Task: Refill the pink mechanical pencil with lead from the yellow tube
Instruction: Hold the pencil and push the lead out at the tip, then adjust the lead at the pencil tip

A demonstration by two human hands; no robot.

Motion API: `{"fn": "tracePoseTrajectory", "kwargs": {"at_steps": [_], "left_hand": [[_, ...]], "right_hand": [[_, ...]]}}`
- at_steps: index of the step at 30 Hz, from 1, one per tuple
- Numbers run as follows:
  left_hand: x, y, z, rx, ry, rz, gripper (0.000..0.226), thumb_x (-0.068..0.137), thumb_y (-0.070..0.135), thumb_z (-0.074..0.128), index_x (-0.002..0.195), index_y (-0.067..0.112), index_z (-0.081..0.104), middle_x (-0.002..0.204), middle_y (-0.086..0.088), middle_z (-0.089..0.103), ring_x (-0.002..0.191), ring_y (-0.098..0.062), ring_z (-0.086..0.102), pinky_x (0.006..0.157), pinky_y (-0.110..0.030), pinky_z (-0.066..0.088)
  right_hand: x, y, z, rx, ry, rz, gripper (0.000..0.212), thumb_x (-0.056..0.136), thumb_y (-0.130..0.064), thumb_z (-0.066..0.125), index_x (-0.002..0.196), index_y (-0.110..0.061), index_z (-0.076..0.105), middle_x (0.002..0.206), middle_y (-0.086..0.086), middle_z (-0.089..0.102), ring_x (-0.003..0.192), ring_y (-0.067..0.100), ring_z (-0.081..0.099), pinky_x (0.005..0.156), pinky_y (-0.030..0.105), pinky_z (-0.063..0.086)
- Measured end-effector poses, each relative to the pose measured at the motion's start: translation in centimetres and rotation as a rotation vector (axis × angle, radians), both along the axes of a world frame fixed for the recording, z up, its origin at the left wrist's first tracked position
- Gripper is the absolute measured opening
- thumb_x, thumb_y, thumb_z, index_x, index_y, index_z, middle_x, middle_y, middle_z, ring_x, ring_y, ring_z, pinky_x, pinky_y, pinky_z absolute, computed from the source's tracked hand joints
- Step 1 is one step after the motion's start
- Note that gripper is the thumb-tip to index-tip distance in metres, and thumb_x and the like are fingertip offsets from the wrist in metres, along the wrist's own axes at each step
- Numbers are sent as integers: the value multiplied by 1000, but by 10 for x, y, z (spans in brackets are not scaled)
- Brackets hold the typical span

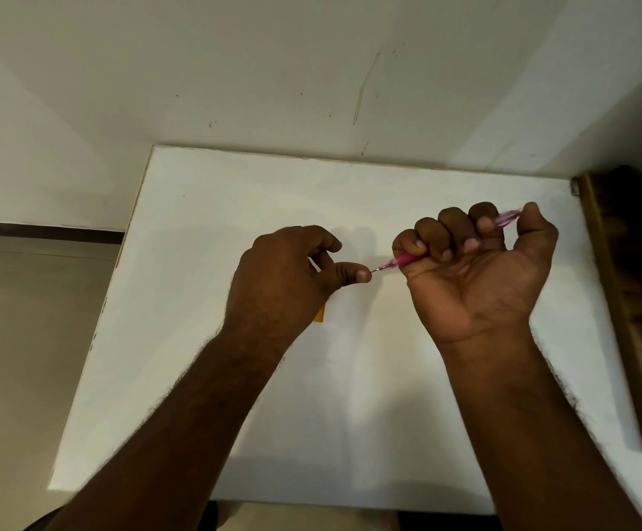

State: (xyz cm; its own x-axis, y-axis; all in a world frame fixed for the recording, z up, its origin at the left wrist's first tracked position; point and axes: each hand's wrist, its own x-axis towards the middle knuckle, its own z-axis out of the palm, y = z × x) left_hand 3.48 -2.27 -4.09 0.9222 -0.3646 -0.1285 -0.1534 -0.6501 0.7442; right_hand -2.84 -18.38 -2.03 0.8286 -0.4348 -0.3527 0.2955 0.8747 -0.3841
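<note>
Your right hand (476, 262) was raised above the white desk (204, 396), palm turned toward you, with all four fingers curled into a fist around the pink mechanical pencil (403, 259). That grip was clamped on the pencil barrel: the darker pink section and the clear tip cone stuck out from the little-finger side toward the left, while the translucent pink rear end (508, 217) showed between the index finger and the thumb at upper right. The thumb sat at that rear end; whether it was pressing the button could not be told. The pencil lay tilted, tip lower and to the left, rear higher and to the right. Your left hand (288, 277) hovered just beside the tip, back of the hand toward the camera, thumb and forefinger brought together at the pencil's fine metal point (376, 269). The left grip was pinched shut there; a lead between the fingertips was too thin to make out, so what it held could not be confirmed. A small yellow-orange piece (320, 315), likely the yellow tube, peeked out from beneath the left hand, mostly hidden; whether it rested on the desk or sat in the palm could not be told. Both forearms reached in from the near edge of the desk.
</note>
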Motion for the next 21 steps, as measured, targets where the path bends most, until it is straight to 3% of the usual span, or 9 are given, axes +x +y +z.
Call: {"fn": "tracePoseTrajectory", "kwargs": {"at_steps": [4, 7, 10, 14, 17, 21], "left_hand": [[2, 3, -1, 26, 3, -6, 38, 72, 53, 82, 99, 28, 75, 78, 14, 69, 71, -4, 61, 68, -23, 46], [5, 5, -6, 81, 11, -16, 20, 82, 40, 80, 99, 31, 73, 67, 25, 63, 70, 10, 58, 63, -12, 39], [8, 8, -11, 113, 20, -65, 15, 86, 33, 77, 100, 34, 72, 70, 26, 65, 73, 20, 55, 60, -3, 34], [11, 13, -10, 115, 47, -114, 13, 88, 24, 74, 98, 32, 73, 69, 23, 68, 74, 19, 56, 61, 0, 35], [13, 17, -9, 115, 57, -115, 17, 84, 26, 78, 99, 32, 74, 78, 16, 71, 70, 7, 60, 65, -7, 38], [13, 18, -8, 182, 39, -143, 21, 83, 27, 79, 103, 32, 75, 87, 11, 71, 75, -6, 62, 70, -14, 42]], "right_hand": [[-1, -1, -1, 23, 1, -28, 46, 96, -51, 38, 66, -16, 43, 59, -3, 29, 54, 17, 24, 58, 29, 32], [-2, -2, -1, 21, 3, -32, 44, 95, -49, 37, 65, -17, 42, 58, -3, 29, 54, 17, 24, 58, 30, 32], [-2, -2, -1, 34, -20, -15, 47, 95, -53, 37, 67, -16, 46, 59, -3, 31, 55, 17, 26, 59, 30, 33], [-4, -5, -1, 35, -62, 21, 50, 95, -56, 33, 76, -14, 52, 64, -1, 37, 57, 17, 31, 62, 31, 35], [-2, -5, -1, -43, 16, 38, 37, 96, -38, 35, 87, -12, 60, 70, 1, 48, 59, 18, 40, 63, 31, 40], [5, -6, -3, -307, 274, 102, 27, 97, -5, 49, 110, -5, 72, 76, 4, 60, 66, 17, 56, 65, 32, 53]]}}
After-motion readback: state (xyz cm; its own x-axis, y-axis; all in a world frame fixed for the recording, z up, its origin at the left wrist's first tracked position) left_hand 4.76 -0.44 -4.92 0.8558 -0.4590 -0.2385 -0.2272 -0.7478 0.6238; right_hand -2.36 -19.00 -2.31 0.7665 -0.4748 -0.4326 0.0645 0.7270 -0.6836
